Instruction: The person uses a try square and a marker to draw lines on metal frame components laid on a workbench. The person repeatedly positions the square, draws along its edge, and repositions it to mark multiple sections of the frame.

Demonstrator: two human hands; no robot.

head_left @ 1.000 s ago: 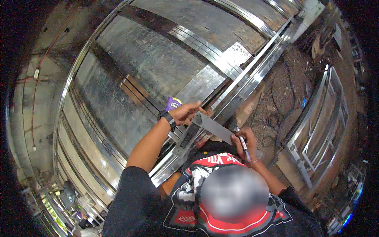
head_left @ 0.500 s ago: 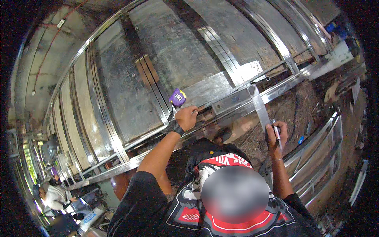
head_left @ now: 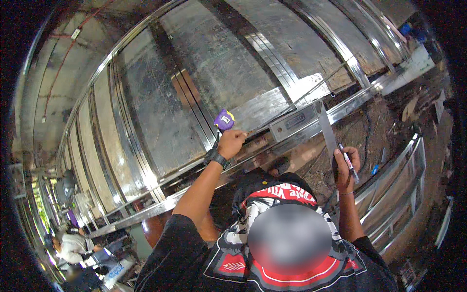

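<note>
My left hand (head_left: 231,145), with a dark wristwatch above it, is at the near edge of a large metal-framed panel (head_left: 214,63). Its fingers are curled closed at the near end of a thin rod (head_left: 316,87), which slants over the panel; the grip itself is partly hidden. Just beyond that hand is a purple and yellow tape measure (head_left: 224,119). My right hand (head_left: 347,168) is closed round a white marker (head_left: 349,163) and a flat metal strip (head_left: 327,127). The strip's far end is beside a rectangular metal piece (head_left: 294,124) on the frame edge.
Bright metal bars (head_left: 279,63) cross the panel. A metal frame (head_left: 413,165) leans at the right, above a dirt-covered floor with a dark cable (head_left: 367,121) and a small blue object (head_left: 374,169). Another person (head_left: 73,248) is at the far lower left.
The thin rod has swung, its far end shifting left and away from the frame edge. My right hand has moved slightly right and nearer me, and the marker now points more downward.
</note>
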